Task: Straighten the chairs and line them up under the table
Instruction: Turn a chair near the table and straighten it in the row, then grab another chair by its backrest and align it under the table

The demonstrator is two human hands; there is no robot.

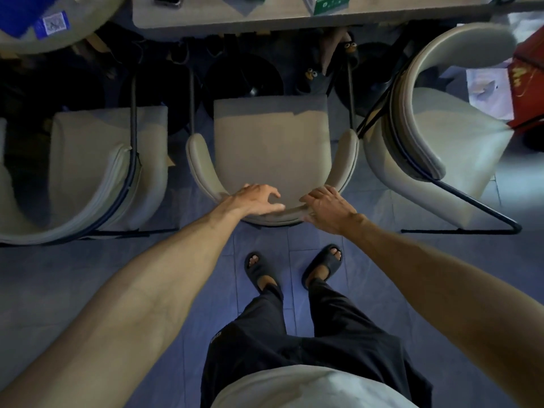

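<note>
Middle chair [269, 142] sits dead centre in the head view, square to the table [265, 20] at 12 o'clock. Its seat looks short of the tabletop edge, so I judge it needs pushing in. At 9 o'clock, the left chair [88, 160] seems roughly aligned. At 2 o'clock, the right chair [435, 122] stands skewed and is not yet straightened. Both arms reach forward. My right hand [326, 206] wraps the backrest [291, 212] rim, fingers curled over it. My left hand [256, 201] arches over the rim, half-curled; I cannot tell whether it grips.

Home dining area, table [294, 20], 3 chairs [270, 142]
</note>
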